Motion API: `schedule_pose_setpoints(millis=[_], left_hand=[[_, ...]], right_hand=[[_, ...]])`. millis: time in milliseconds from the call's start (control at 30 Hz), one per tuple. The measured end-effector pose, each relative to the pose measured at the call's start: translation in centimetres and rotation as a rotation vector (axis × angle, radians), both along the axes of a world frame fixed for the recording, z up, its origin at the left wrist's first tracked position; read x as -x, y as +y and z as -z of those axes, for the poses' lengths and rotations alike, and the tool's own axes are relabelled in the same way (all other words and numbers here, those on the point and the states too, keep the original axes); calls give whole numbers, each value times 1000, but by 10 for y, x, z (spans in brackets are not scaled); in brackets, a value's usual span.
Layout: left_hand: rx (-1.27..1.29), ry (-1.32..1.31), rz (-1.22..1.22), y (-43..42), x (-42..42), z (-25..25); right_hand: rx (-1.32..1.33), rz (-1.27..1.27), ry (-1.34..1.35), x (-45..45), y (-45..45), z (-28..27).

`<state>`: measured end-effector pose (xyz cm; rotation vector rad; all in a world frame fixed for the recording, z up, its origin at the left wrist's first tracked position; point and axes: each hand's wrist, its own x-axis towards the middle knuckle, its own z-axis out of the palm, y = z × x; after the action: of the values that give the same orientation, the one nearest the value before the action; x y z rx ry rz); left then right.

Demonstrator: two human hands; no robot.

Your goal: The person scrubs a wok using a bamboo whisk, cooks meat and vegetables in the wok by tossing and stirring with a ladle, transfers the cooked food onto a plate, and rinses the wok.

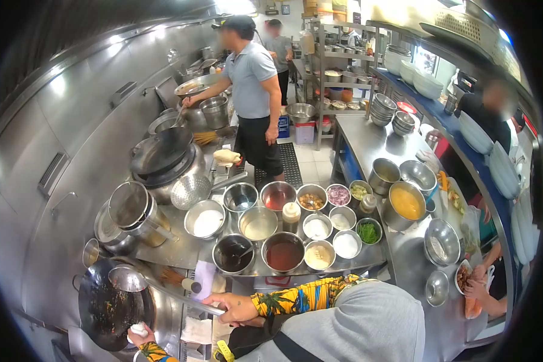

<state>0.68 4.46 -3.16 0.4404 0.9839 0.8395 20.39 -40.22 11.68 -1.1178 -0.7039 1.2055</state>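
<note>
My right hand (232, 308), below a yellow patterned sleeve, is closed around the handle of a long metal ladle (181, 297). The ladle's round bowl (128, 279) is over the upper part of a large dark wok (105, 308) at the lower left. Brown residue and small bits mark the wok's inner surface. My left hand (143, 339) is at the wok's lower right rim, its fingers closed on a bunched white cloth (139, 330).
Bowls of sauces (284, 252), powders and chopped food cover the steel counter (368, 260). A perforated strainer (190, 192) and stacked pots stand beyond. One person (253, 90) reaches toward pots; another's hands (478, 286) handle food at the right.
</note>
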Motion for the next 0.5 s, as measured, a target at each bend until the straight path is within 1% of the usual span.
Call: schedule_pose_setpoints(millis=[67,100,167,233,267,300,367,400,433,467,500], left_hand=[[8,-44,18,4,5,6],[12,-67,28,6,6,9],[-9,-28,21,5,6,10],[7,-13,24,12,7,19],[26,-19,-40,9,4,17],[22,-4,-34,4,3,13],[-25,-113,24,20,7,34],[-28,-116,13,15,6,33],[-25,-109,-12,4,0,21],[-59,-155,-16,2,2,25],[-37,-165,-118,-10,-4,13]], right_hand=[[5,-2,-21,-1,12,-1],[-66,-7,-57,-5,25,2],[-205,-11,-119,-10,61,11],[-130,-44,-148,-17,79,-27],[-281,-83,-22,-19,91,-26],[-286,-104,83,-17,93,-26],[-152,18,-132,-14,96,-4],[-210,64,-278,-13,91,2],[-322,139,-367,-13,101,15],[-154,124,-484,-23,98,30],[-76,67,-359,-32,105,33]])
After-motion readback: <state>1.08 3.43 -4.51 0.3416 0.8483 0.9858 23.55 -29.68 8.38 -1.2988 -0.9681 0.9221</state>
